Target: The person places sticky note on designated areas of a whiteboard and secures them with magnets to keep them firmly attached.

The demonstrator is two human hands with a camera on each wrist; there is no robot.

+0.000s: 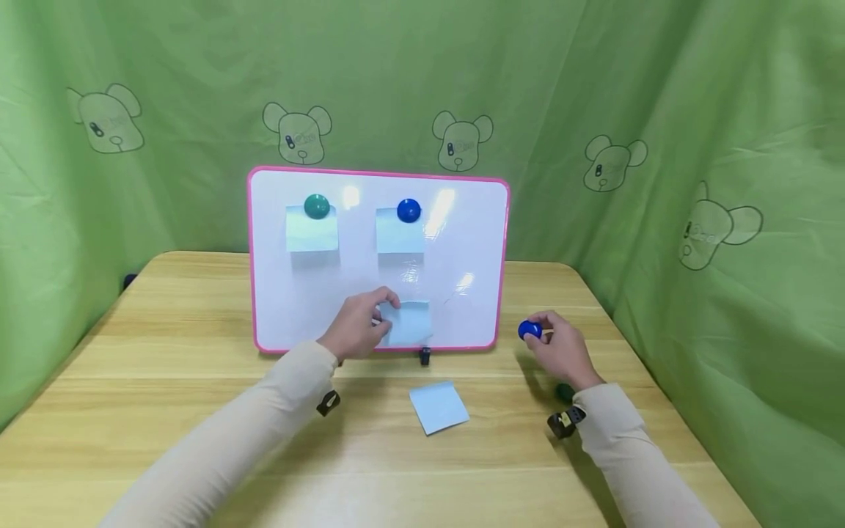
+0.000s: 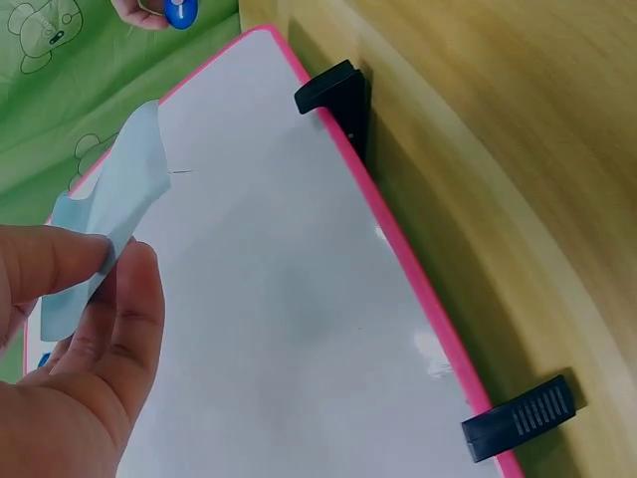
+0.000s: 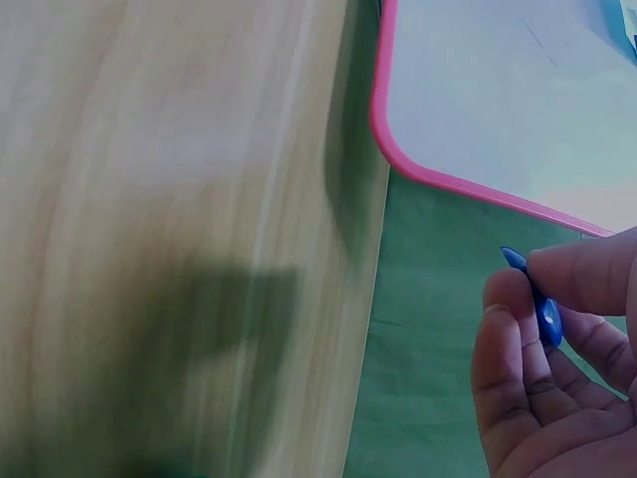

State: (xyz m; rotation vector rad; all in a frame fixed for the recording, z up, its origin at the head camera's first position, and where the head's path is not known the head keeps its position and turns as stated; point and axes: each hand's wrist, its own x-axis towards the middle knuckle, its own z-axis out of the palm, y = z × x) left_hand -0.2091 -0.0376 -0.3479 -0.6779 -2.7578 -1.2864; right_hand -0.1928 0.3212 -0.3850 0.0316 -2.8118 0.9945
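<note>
Sticky note, pale blue [image 1: 412, 323], pinched between thumb and fingers of the left hand [image 1: 356, 326], its free part to the right of the grip, before the whiteboard's [image 1: 462, 279] lower part. Cannot tell whether paper touches board. Right hand [image 1: 564, 352], well apart to the right of that grip, pinches a blue magnet [image 1: 529, 330] at its edge, past the board's right side. Above the left grip: a posted note [image 1: 398, 238] under a second blue magnet [image 1: 408, 210]. Up and left of it: another posted note [image 1: 312, 236] under a green magnet [image 1: 317, 206]. Nearer the person, right of the left grip: a loose note [image 1: 439, 408] on the wooden table [image 1: 198, 323]. Below the right grip, beside the wrist: a dark green piece [image 1: 564, 392], partly hidden.
</note>
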